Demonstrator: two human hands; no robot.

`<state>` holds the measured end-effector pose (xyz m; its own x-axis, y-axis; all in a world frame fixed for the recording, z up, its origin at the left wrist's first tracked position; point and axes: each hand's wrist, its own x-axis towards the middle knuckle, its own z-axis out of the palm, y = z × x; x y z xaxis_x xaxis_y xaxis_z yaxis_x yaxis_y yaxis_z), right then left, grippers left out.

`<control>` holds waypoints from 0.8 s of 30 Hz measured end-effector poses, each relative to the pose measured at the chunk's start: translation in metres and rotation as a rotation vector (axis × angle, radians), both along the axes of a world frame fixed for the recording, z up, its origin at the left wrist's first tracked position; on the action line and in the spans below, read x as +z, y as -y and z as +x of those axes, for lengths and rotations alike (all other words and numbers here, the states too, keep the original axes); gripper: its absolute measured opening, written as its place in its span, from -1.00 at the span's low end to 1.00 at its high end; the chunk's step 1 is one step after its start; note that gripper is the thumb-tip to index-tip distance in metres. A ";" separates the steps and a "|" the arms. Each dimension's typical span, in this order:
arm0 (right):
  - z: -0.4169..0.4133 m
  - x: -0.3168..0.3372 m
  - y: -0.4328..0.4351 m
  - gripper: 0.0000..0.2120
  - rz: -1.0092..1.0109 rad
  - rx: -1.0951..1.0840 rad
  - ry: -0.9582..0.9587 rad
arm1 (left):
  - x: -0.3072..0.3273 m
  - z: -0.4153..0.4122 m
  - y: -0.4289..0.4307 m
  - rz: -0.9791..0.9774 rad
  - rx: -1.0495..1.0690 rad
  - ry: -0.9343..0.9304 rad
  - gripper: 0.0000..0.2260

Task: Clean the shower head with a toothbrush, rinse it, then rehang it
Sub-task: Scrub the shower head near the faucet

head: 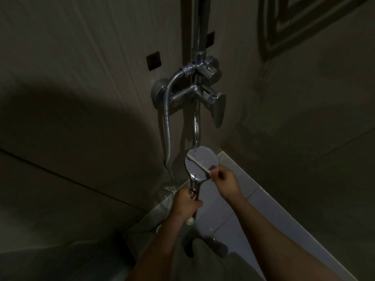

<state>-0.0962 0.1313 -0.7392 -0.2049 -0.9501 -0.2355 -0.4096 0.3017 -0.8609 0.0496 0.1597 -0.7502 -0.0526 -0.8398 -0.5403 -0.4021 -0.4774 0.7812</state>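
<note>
One spout [196, 126] overhangs shower head [205, 157] and toothbrush [199, 165]; hose [167, 122] hangs beside.

You face a dim tiled corner: chrome mixer [182, 96] on the wall [81, 78], lever [219, 107] hanging down at its right, spout [196, 128] curving down below, riser [199, 23] running up out of view, dark square insets [153, 60] either side, drain [159, 228] in the pale floor [223, 216].
</note>
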 end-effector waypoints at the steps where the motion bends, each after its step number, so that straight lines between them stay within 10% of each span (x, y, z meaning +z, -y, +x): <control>1: 0.003 0.000 0.000 -0.70 -0.001 0.025 0.007 | 0.000 0.000 0.000 -0.001 -0.002 -0.001 -0.69; 14: -0.021 -0.002 0.018 -0.88 0.043 -0.251 -0.160 | -0.002 0.003 0.006 0.017 0.038 -0.052 -0.70; 24: -0.008 -0.003 0.012 -0.84 0.017 0.013 -0.085 | -0.007 0.001 0.017 -0.013 0.020 -0.060 -0.72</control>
